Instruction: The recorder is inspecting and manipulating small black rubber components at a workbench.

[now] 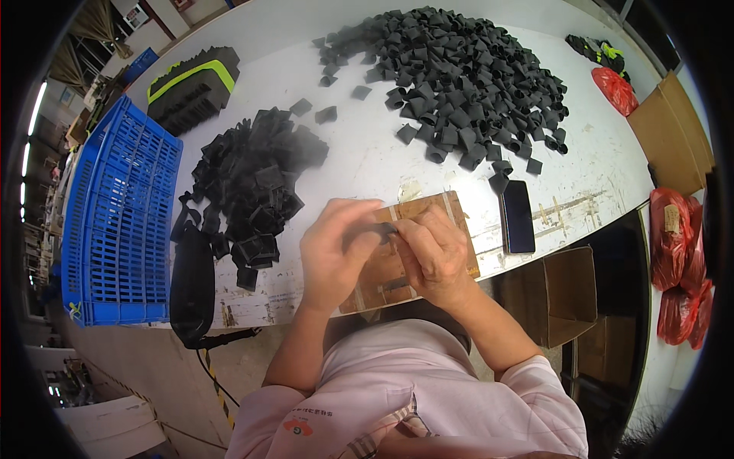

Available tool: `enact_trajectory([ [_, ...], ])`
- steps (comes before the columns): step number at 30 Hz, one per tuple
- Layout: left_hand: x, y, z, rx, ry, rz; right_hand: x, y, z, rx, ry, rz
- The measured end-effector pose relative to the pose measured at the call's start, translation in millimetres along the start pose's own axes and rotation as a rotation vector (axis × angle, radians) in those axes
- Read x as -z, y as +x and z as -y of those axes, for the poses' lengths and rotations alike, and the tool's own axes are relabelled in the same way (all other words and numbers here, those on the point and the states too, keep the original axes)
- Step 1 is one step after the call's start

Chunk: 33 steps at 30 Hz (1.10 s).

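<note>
Over a brown wooden board (pixel 372 284) with pale strips, my two hands meet at the near edge of the table. A small black fabric piece (pixel 388 228) is pinched between the fingertips of my left hand (pixel 335 243) and my right hand (pixel 437 251); its exact shape is mostly covered. To the left lies a heap of flat black fabric pieces (pixel 256 180), some squarish. A much larger pile of short black fabric loops (pixel 474 88) spreads across the far side of the table.
A blue plastic crate (pixel 122 222) stands at the left, beside a long black object (pixel 193 283). Black fabric with a yellow-green strip (pixel 191 96) lies behind. A phone (pixel 518 218) rests right of the board. Cardboard boxes (pixel 569 294) and red plastic bags (pixel 673 237) are at the right.
</note>
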<state>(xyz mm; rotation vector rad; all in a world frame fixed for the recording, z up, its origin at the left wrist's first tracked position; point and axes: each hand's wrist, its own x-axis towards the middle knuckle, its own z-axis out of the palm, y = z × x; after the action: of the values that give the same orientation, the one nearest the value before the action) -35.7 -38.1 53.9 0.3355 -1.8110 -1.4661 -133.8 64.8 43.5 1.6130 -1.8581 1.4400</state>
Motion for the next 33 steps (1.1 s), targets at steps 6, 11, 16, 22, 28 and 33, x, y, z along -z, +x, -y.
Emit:
enact_trajectory([
  [6, 6.1, 7.6, 4.1, -0.080, 0.112, 0.141, 4.7, 5.0, 2.6, -0.059, 0.090, 0.058],
  [11, 2.8, 11.2, 11.6, -0.086, -0.016, 0.160, -5.6, 0.2, 1.1, -0.009, 0.002, -0.013],
  [16, -0.7, 1.7, 18.4, -0.015, -0.046, 0.040, -11.1, -0.2, -5.0, -0.015, -0.008, -0.035],
  [22, -5.1, -37.7, 7.7, 0.006, -0.288, -0.055, 21.9, -3.9, 24.8, -0.758, 1.013, -0.256],
  [28, -27.3, -53.9, 3.9, 0.162, -0.329, -0.076, 11.2, -34.6, 30.1, -1.129, 1.381, -0.126],
  [33, -24.1, -58.8, 12.9, 0.195, -0.234, -0.175, 8.8, -46.1, 28.1, -1.124, 1.066, -0.023],
])
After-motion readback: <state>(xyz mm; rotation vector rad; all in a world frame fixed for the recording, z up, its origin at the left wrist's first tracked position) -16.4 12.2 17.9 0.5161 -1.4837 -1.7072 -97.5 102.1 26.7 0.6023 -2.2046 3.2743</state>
